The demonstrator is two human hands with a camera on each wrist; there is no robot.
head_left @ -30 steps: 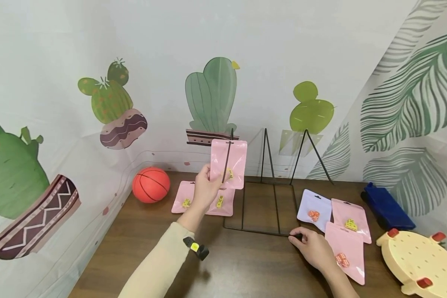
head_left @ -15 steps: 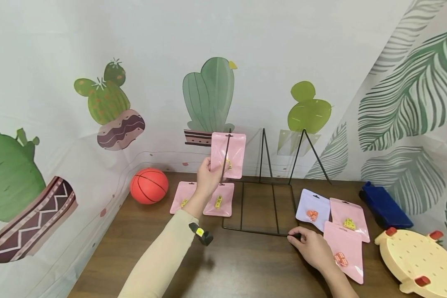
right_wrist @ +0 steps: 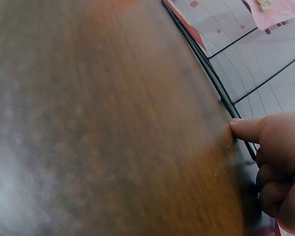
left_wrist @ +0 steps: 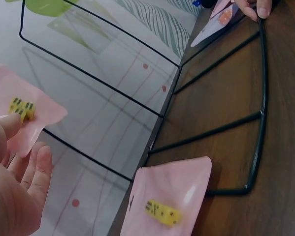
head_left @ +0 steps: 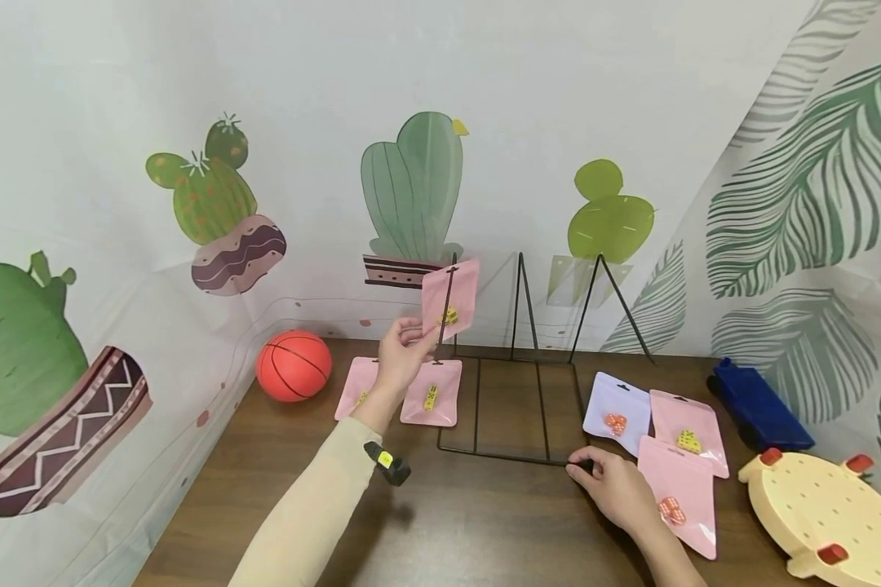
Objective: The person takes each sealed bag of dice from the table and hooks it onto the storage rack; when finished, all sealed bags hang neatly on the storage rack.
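Note:
In the head view my left hand [head_left: 404,352] pinches the lower left edge of a pink zip pouch [head_left: 464,295] with yellow dice inside. The pouch is raised and turned at an angle at the leftmost upright of a black wire rack [head_left: 510,458]. The upright's wire crosses the pouch's front; whether it passes through the hang hole cannot be told. My right hand [head_left: 617,489] grips the rack's front right corner with thumb and fingers, also seen in the right wrist view, where the index finger [right_wrist: 248,130] lies on the wire.
Two pink pouches, one nearer the rack [head_left: 440,412], lie at left beside a red ball [head_left: 294,366]. At right lie a lilac pouch [head_left: 602,408] and two pink pouches. Further right are a blue toy vehicle [head_left: 763,408] and a cream, round board with red pegs [head_left: 830,505].
My left hand has lifted the pouch slightly along the upright, then turned it, so it now stands at an angle. The right hand stays on the rack's corner.

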